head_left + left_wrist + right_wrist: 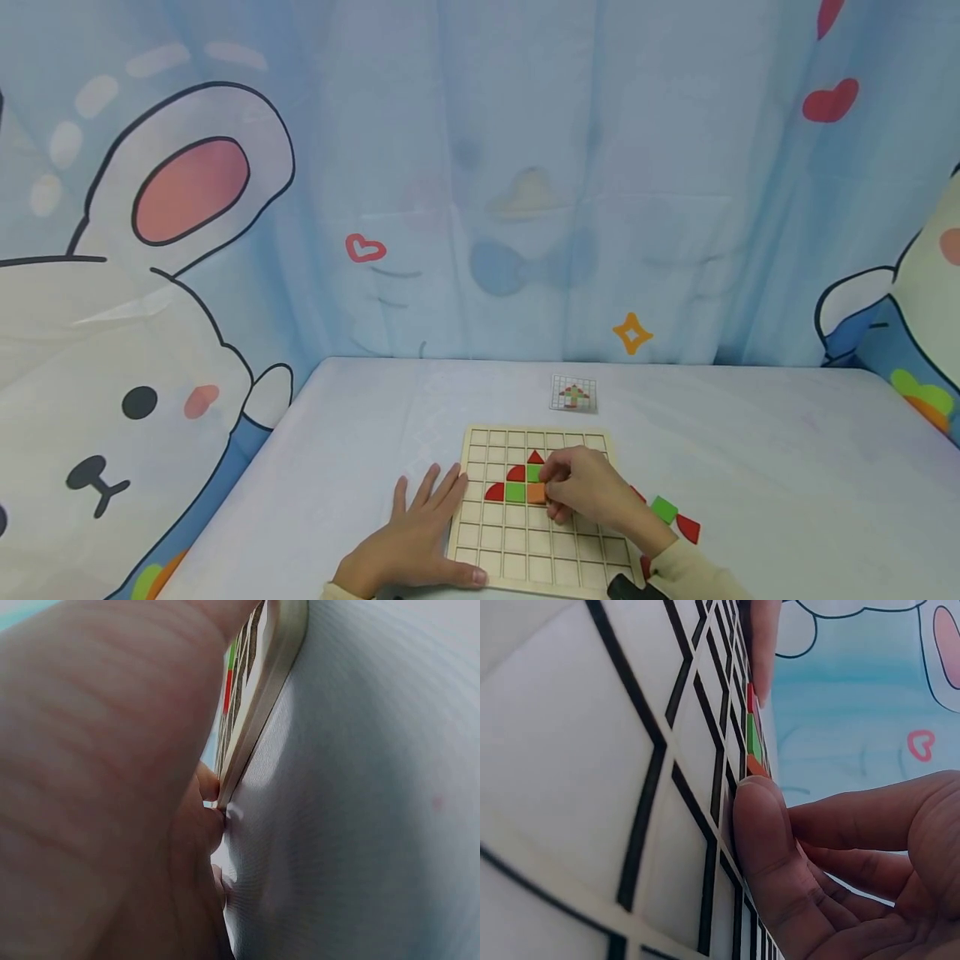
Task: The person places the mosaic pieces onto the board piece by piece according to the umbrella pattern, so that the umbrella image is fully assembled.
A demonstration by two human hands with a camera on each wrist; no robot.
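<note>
A wooden grid board (517,567) lies on the white table. In its cells sit a red triangle (535,457), a green square (533,473) beside a red quarter-round piece (516,473), and, one row nearer, a red quarter-round piece (495,492), a green square (515,492) and an orange square (536,493). My left hand (416,542) rests with spread fingers along the board's left edge, thumb at its near corner. Over the board, my right hand (588,487) has bent fingers, thumb tip (759,799) against the orange square's edge. Whether a piece is between those fingers is hidden.
Loose pieces lie right of the board, among them a green square (663,509) and a red quarter-round piece (688,528), partly behind the right forearm. A small pattern card (573,393) lies beyond the board. A printed curtain (525,125) hangs behind the table.
</note>
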